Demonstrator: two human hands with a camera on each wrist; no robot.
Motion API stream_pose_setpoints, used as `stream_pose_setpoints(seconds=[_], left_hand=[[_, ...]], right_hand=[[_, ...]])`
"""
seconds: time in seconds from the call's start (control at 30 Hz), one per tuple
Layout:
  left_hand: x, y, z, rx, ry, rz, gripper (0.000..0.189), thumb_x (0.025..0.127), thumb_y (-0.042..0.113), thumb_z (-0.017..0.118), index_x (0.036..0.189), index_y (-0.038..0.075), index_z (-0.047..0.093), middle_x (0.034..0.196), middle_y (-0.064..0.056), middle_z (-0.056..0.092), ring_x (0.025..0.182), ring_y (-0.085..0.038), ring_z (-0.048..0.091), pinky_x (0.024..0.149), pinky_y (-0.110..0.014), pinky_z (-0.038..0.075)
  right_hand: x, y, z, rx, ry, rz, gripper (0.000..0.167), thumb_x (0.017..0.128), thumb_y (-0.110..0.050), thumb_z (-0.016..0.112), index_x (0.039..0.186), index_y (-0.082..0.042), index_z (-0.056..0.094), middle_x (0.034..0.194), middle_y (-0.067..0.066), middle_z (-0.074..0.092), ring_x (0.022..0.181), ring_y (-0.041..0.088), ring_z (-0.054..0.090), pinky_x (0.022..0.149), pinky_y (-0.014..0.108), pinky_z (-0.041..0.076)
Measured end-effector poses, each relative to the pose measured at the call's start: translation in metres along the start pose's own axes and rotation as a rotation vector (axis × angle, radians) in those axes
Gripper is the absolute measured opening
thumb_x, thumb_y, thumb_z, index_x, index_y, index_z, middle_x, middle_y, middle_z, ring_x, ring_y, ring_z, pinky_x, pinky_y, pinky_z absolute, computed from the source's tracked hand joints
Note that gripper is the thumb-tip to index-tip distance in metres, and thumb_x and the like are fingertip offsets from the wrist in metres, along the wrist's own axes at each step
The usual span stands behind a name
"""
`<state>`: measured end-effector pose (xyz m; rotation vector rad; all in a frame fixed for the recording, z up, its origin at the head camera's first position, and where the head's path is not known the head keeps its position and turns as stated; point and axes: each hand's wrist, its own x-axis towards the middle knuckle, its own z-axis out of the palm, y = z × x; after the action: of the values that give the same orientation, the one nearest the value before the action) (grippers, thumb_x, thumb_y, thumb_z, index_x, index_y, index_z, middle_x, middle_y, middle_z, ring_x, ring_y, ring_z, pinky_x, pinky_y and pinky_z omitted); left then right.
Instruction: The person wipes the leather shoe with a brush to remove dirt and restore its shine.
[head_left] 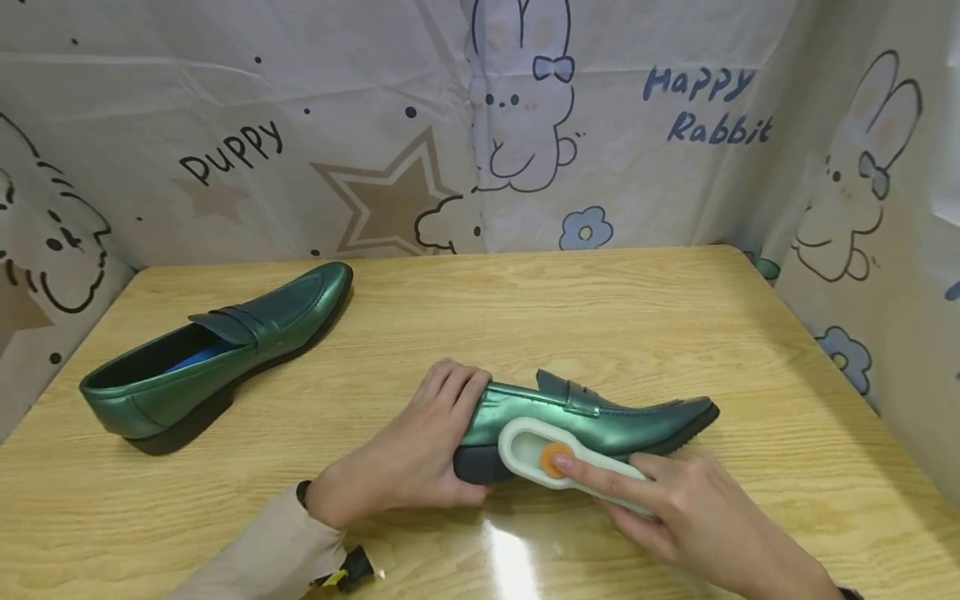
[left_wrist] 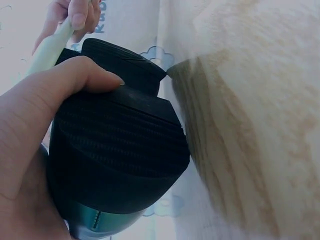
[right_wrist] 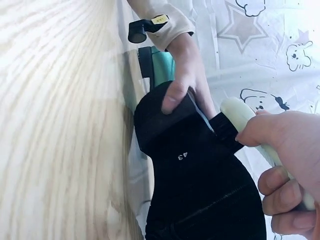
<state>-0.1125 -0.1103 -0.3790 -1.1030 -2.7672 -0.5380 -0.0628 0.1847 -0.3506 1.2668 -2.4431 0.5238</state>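
My left hand (head_left: 408, 454) grips a shiny green loafer (head_left: 633, 429) round its heel, thumb on the dark heel block (left_wrist: 120, 145) in the left wrist view. The shoe's toe points right, and its black sole (right_wrist: 205, 195), marked 43, faces the right wrist camera. In my right hand (head_left: 693, 508) is a pale green brush (head_left: 517, 454), held by its handle with the index finger on an orange button (head_left: 549, 452). Dark bristles (right_wrist: 225, 131) lie against the shoe's side near the heel.
A matching green loafer (head_left: 232, 346) stands upright at the left of the wooden table (head_left: 540, 308), toe pointing away. Behind the table hangs a printed cloth (head_left: 360, 108) with rabbits and stars. A small black device (head_left: 356, 568) sits by the left sleeve.
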Motion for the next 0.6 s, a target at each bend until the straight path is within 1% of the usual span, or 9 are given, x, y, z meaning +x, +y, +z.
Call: stream_pose_setpoints(seconds=[0.1, 0.3, 0.37, 0.4, 0.5, 0.6], left_hand=[[0.001, 0.0, 0.0, -0.02, -0.006, -0.006, 0.103, 0.057, 0.052, 0.078, 0.138, 0.006, 0.033, 0.129, -0.009, 0.038, 0.123, -0.026, 0.031, 0.109, -0.044, 0.027], [-0.001, 0.0, 0.001, -0.035, -0.019, -0.06, 0.105, 0.059, 0.054, 0.077, 0.141, 0.007, 0.031, 0.137, -0.016, 0.035, 0.128, -0.029, 0.032, 0.105, -0.044, 0.035], [-0.001, 0.0, 0.002, -0.031, -0.013, -0.066, 0.105, 0.06, 0.055, 0.077, 0.141, 0.008, 0.031, 0.138, -0.017, 0.034, 0.128, -0.03, 0.032, 0.104, -0.045, 0.036], [-0.001, 0.0, 0.002, -0.028, -0.007, -0.064, 0.105, 0.06, 0.055, 0.077, 0.141, 0.008, 0.031, 0.138, -0.017, 0.034, 0.128, -0.03, 0.032, 0.104, -0.045, 0.036], [-0.001, 0.0, 0.002, -0.013, 0.016, -0.048, 0.104, 0.059, 0.055, 0.078, 0.14, 0.008, 0.033, 0.134, -0.016, 0.037, 0.125, -0.029, 0.033, 0.103, -0.044, 0.036], [-0.002, 0.0, 0.003, 0.002, 0.034, -0.037, 0.104, 0.058, 0.055, 0.078, 0.139, 0.007, 0.034, 0.13, -0.015, 0.039, 0.122, -0.028, 0.035, 0.102, -0.043, 0.037]], right_hand=[[-0.002, 0.002, -0.001, -0.034, 0.023, 0.035, 0.041, 0.102, -0.044, 0.035, 0.132, -0.032, 0.06, 0.064, -0.019, 0.035, 0.054, -0.009, 0.021, 0.047, 0.005, 0.02], [-0.007, 0.011, -0.004, -0.124, 0.119, 0.081, 0.043, 0.101, -0.047, 0.036, 0.132, -0.03, 0.06, 0.062, -0.019, 0.031, 0.053, -0.007, 0.017, 0.045, 0.006, 0.017], [-0.008, 0.014, -0.005, -0.144, 0.132, 0.097, 0.044, 0.101, -0.047, 0.036, 0.133, -0.029, 0.059, 0.062, -0.019, 0.03, 0.054, -0.006, 0.016, 0.045, 0.007, 0.016], [-0.009, 0.014, -0.006, -0.146, 0.126, 0.107, 0.044, 0.101, -0.047, 0.035, 0.134, -0.029, 0.059, 0.062, -0.019, 0.029, 0.054, -0.006, 0.016, 0.045, 0.007, 0.017], [-0.01, 0.013, -0.006, -0.097, 0.092, 0.11, 0.044, 0.101, -0.047, 0.036, 0.133, -0.029, 0.059, 0.062, -0.019, 0.032, 0.054, -0.007, 0.019, 0.047, 0.006, 0.021], [-0.01, 0.009, -0.003, -0.03, 0.067, 0.075, 0.042, 0.101, -0.044, 0.039, 0.132, -0.026, 0.061, 0.064, -0.019, 0.035, 0.054, -0.007, 0.023, 0.048, 0.005, 0.023]])
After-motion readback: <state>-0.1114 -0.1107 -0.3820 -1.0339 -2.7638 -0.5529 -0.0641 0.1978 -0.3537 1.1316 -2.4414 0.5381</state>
